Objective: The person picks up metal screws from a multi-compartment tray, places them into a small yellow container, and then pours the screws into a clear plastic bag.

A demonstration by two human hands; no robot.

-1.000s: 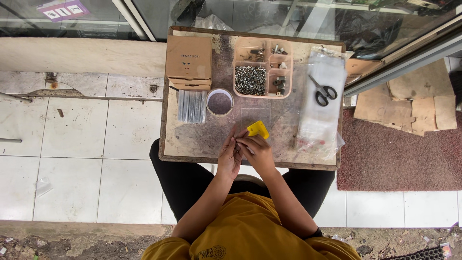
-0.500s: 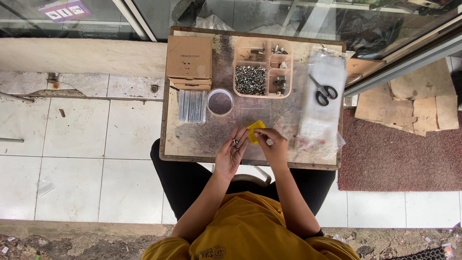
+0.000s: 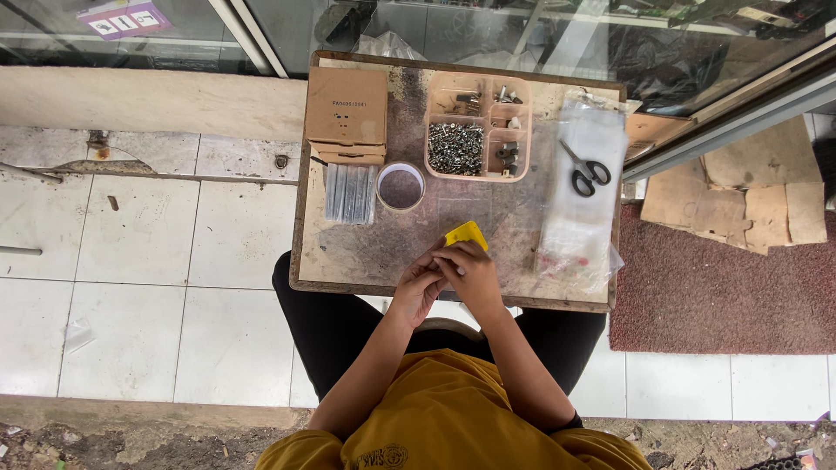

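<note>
A small yellow piece (image 3: 466,233) sits at my fingertips over the near middle of a worn wooden table (image 3: 348,252). My left hand (image 3: 418,287) and my right hand (image 3: 473,271) are pressed together just below it, fingers curled around its lower edge. What else the fingers pinch is hidden. Beyond the hands stand a round white tape roll (image 3: 401,186) and a pink compartment tray (image 3: 477,129) holding several small metal screws and nuts.
A brown cardboard box (image 3: 347,111) sits at the table's far left, with a bundle of clear narrow bags (image 3: 350,193) in front of it. Black scissors (image 3: 585,171) lie on clear plastic bags (image 3: 582,218) at the right. Cardboard scraps (image 3: 749,200) and a red mat (image 3: 723,287) are on the floor.
Half a second ago my right hand had drawn off to the right, away from the yellow piece. It has come back, and both hands now meet under it.
</note>
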